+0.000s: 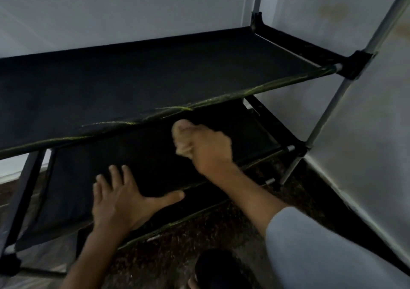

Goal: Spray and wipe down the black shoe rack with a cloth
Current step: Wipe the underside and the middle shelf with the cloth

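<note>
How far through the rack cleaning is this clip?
Mid-wipe. The right hand grips a pale cloth on the lower shelf; the left hand presses flat beside it. Whether the upper shelf is done cannot be told. No spray bottle shows.

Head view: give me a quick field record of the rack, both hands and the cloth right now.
rack: black shoe rack, fabric shelves on metal poles, by a white wall
left hand: flat, fingers spread, pressing the lower shelf
right hand: curled grip on a light wad, apparently the cloth, blurred
spray bottle: not in view
</note>
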Motion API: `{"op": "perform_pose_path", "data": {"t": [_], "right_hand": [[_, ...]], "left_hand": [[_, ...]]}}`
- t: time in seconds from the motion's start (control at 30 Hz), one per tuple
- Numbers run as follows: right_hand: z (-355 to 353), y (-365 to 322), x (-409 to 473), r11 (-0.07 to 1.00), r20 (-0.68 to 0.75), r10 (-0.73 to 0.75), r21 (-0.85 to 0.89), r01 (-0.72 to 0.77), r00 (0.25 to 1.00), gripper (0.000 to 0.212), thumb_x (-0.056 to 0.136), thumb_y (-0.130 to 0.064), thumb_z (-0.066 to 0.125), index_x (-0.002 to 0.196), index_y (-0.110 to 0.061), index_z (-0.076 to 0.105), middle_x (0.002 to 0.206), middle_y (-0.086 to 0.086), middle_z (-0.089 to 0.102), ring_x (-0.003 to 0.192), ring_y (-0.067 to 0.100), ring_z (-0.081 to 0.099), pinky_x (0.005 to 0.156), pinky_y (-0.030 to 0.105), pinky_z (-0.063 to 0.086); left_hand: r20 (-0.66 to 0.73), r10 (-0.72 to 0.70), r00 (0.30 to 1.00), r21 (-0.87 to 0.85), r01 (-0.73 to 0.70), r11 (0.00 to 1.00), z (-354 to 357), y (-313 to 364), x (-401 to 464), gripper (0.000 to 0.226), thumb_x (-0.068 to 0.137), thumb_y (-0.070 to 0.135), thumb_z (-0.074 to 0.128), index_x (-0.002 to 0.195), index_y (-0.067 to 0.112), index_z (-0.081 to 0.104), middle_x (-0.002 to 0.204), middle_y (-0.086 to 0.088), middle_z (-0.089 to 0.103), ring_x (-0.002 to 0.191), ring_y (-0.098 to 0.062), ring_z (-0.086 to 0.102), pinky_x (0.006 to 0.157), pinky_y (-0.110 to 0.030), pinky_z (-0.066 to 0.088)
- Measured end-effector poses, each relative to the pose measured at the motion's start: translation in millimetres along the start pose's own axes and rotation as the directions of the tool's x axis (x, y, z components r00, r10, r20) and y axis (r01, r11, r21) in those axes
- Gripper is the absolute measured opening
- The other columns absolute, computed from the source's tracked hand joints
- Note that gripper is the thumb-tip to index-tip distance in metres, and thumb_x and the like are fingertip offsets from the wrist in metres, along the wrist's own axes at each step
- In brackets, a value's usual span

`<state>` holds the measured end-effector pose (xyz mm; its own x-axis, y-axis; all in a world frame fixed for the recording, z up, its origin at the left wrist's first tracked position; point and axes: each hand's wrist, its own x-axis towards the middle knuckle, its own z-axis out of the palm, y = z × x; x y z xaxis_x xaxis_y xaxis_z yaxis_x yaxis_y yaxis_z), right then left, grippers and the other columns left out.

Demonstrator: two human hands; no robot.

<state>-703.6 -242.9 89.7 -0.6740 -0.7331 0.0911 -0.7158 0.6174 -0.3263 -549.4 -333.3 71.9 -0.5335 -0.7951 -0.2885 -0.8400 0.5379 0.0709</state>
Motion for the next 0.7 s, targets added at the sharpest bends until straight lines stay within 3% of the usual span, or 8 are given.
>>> {"op": "perform_pose_path", "data": {"t": [0.1,0.2,0.27,0.37,0.43,0.5,0.57,0.7], "right_hand": [[3.7,-7.1,-9.2,0.970,0.069,-0.234,-0.049,0.237,0.970,0.053,0.091,-0.022,0.058,0.138,-0.035,0.039,0.137,-0.001,0.043,0.110,0.030,0.052,0.078,0.034,0.040],[-0.3,13.8,-4.4,0.968,0.049,-0.215,-0.120,0.220,0.975,0.058,0.093,-0.019,0.052,0.143,-0.038,0.032,0.138,0.000,0.038,0.110,0.030,0.051,0.079,0.035,0.043],[-3.2,39.9,9.1,0.969,0.025,-0.146,-0.198,0.148,0.989,0.054,0.094,-0.019,0.046,0.143,-0.038,0.034,0.135,0.002,0.042,0.111,0.031,0.053,0.080,0.035,0.043],[-9.0,93.8,41.9,0.953,-0.086,0.100,-0.279,-0.120,0.991,0.037,0.094,-0.020,0.044,0.131,-0.024,0.046,0.125,0.005,0.054,0.109,0.030,0.058,0.079,0.037,0.046],[-13.7,125.2,59.4,0.952,-0.109,0.222,-0.191,-0.240,0.969,0.034,0.094,-0.029,0.048,0.127,-0.024,0.047,0.119,0.005,0.056,0.108,0.031,0.058,0.078,0.036,0.043],[-13.9,127.4,69.3,0.955,-0.043,0.280,-0.085,-0.283,0.959,0.026,0.096,-0.035,0.047,0.117,-0.022,0.053,0.114,0.004,0.056,0.113,0.031,0.056,0.077,0.031,0.038],[-14.9,105.7,71.9,0.966,0.002,0.248,-0.071,-0.248,0.969,0.012,0.098,-0.026,0.044,0.092,-0.019,0.051,0.114,0.010,0.056,0.118,0.029,0.054,0.078,0.030,0.038],[-15.5,42.8,57.3,0.993,-0.012,0.119,0.008,-0.119,0.993,0.017,0.095,-0.022,0.045,0.083,-0.021,0.057,0.104,0.005,0.064,0.108,0.025,0.060,0.070,0.024,0.035]], "left_hand": [[-0.008,0.090,0.996,-0.053,-0.090,0.995,5.9,40.8,3.8,0.170,0.009,0.104,0.008,0.150,0.010,-0.005,0.158,-0.013,-0.008,0.145,-0.032,-0.006,0.118,-0.045,0.000],[-0.051,0.155,0.987,-0.081,-0.159,0.984,13.7,56.7,7.6,0.166,0.014,0.105,0.010,0.150,0.011,-0.008,0.159,-0.007,-0.010,0.146,-0.021,-0.009,0.117,-0.043,-0.004],[-0.073,0.158,0.985,-0.051,-0.162,0.986,18.4,55.2,6.2,0.158,0.026,0.105,0.018,0.150,0.010,-0.011,0.159,-0.004,-0.012,0.146,-0.017,-0.011,0.119,-0.042,-0.005],[-0.130,0.144,0.981,-0.032,-0.149,0.988,22.1,52.2,1.2,0.153,0.033,0.104,0.019,0.149,0.009,-0.012,0.158,-0.004,-0.014,0.145,-0.016,-0.012,0.118,-0.038,-0.006],[-0.165,0.137,0.977,-0.078,-0.152,0.985,20.5,53.6,-1.3,0.152,0.035,0.103,0.020,0.149,0.008,-0.013,0.158,-0.005,-0.014,0.145,-0.016,-0.011,0.117,-0.036,-0.006],[-0.215,0.146,0.965,-0.130,-0.177,0.976,20.1,52.9,-3.7,0.151,0.036,0.101,0.025,0.148,0.008,-0.013,0.158,-0.005,-0.012,0.145,-0.016,-0.009,0.116,-0.032,-0.005],[-0.243,0.142,0.960,-0.197,-0.192,0.961,20.8,51.0,-7.0,0.152,0.034,0.097,0.036,0.148,0.009,-0.013,0.159,-0.005,-0.009,0.146,-0.018,-0.005,0.117,-0.033,0.004],[-0.212,0.091,0.973,-0.349,-0.162,0.923,17.9,53.1,-7.8,0.159,0.026,0.089,0.054,0.146,0.016,-0.020,0.159,0.000,-0.008,0.146,-0.023,0.008,0.110,-0.043,0.031]]}}
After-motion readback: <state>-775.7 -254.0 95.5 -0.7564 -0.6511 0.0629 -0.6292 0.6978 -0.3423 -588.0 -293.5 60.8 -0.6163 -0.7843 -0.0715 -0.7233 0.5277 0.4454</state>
